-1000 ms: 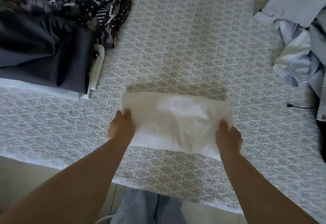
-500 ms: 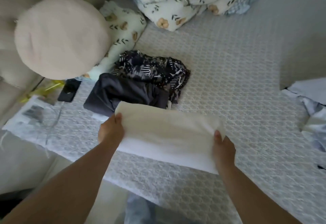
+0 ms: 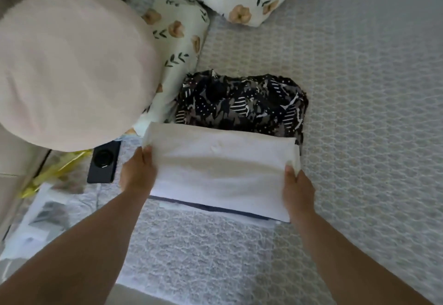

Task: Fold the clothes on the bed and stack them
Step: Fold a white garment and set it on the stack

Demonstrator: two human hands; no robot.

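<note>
Hands: left hand [image 3: 137, 172] & right hand [image 3: 297, 188] grip opp. ends of folded white cloth [image 3: 220, 172], lying atop dark folded stack [image 3: 215, 208] on bed [image 3: 359, 136], beside patterned garment [image 3: 242, 104].

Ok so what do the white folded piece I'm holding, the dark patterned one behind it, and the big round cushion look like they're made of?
White folded piece: looks like soft matte cloth with a slightly nubby face, maybe terry or thick cotton; the blur leaves it open. Dark patterned garment: thin printed fabric, going by its small creases and limp drape. Round cushion: pale, matte, fuzzy-looking cover, possibly plush or velour.
</note>
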